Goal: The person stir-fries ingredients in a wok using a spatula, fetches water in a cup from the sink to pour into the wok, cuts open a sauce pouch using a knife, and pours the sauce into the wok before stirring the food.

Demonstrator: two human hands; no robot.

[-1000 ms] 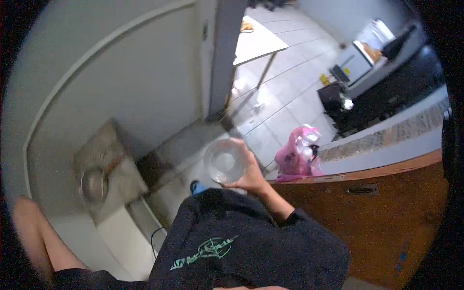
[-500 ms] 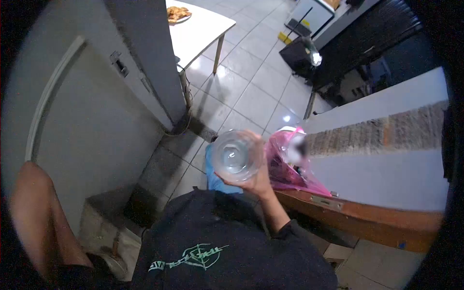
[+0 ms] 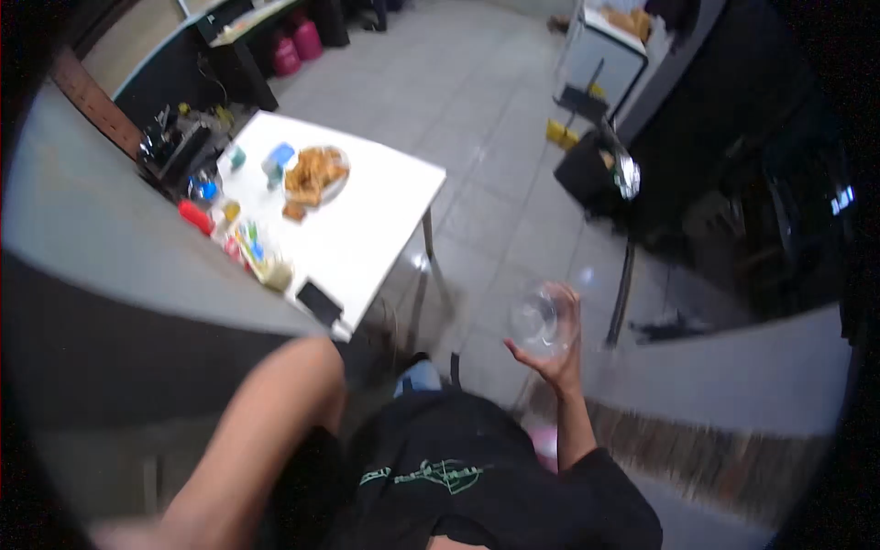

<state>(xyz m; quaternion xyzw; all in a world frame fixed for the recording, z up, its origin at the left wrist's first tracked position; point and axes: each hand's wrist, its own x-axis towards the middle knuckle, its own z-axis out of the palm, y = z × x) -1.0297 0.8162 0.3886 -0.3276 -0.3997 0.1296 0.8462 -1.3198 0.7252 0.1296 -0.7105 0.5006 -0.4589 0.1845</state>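
Observation:
My right hand (image 3: 555, 353) is closed around a clear cup (image 3: 536, 319), held out in front of me on the right, above the tiled floor. The cup's open top faces up toward me; blur hides whether liquid is in it. My left arm (image 3: 275, 412) is bent, its elbow raised near the table's close corner. Its forearm runs to the lower left, where the hand is lost at the picture's edge. The white table (image 3: 385, 192) stands ahead on the left. On it are a plate of fried food (image 3: 314, 174) and a dark phone-like slab (image 3: 319, 301).
Bottles and packets (image 3: 252, 247) line the table's left side. A grey wall edge (image 3: 137, 266) is close on my left. Farther right are a black bin-like object (image 3: 591, 179), a yellow-headed broom (image 3: 561, 134) and a white appliance (image 3: 600, 60). Pink cylinders (image 3: 298, 44) stand at the back.
I have moved forward past the doorway, and more of the table shows. My right hand has shifted right with the cup. My left arm is raised at the elbow.

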